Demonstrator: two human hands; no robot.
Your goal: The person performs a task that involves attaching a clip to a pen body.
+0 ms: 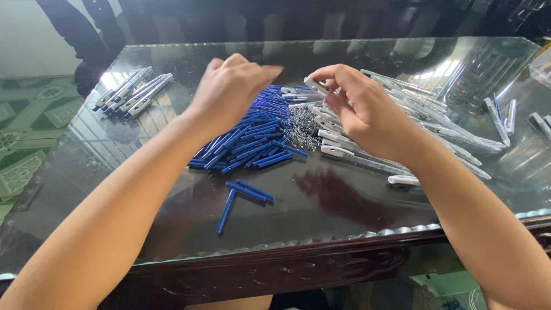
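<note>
Pen barrel [316, 86], white-and-clear, pinched between thumb and fingertips of right hand [367, 112], just right of spring heap [301, 131]. Barrel's long axis slants up-left, free end toward left hand [229, 89]. Left hand hovers over blue refill pile [252, 140], just left of spring heap, fingers curled down; whether they grip anything cannot tell. Gap between hands small; right hand nearer barrel, holding it. More clear barrels [413, 115] fan out right of springs. Assembled pens [129, 92] lie far left of springs on glass table [321, 206].
</note>
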